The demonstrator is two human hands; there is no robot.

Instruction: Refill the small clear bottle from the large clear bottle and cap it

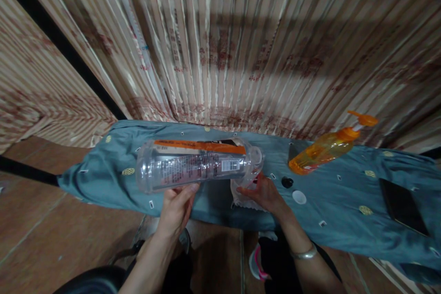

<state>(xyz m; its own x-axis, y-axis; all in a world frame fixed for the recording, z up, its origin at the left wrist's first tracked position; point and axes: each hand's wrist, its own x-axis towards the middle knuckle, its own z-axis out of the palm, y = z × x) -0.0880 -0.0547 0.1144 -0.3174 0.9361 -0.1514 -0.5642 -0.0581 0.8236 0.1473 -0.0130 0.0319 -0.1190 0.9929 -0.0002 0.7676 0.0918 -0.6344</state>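
A large clear plastic bottle with an orange-striped printed label lies on its side in the air over the cloth. My left hand is closed on its underside, thumb along the near edge. The bottle's mouth points right, towards my right hand. That hand is closed on a crinkled, translucent plastic packet just below the bottle's neck. Whether the packet touches the mouth I cannot tell. Right of my right hand lie a small black cap and a round white lid.
A pump bottle of orange liquid stands on the teal patterned cloth at the right. Farther right lies a flat dark rectangular object. A striped curtain hangs behind, and a black pole slants at the left.
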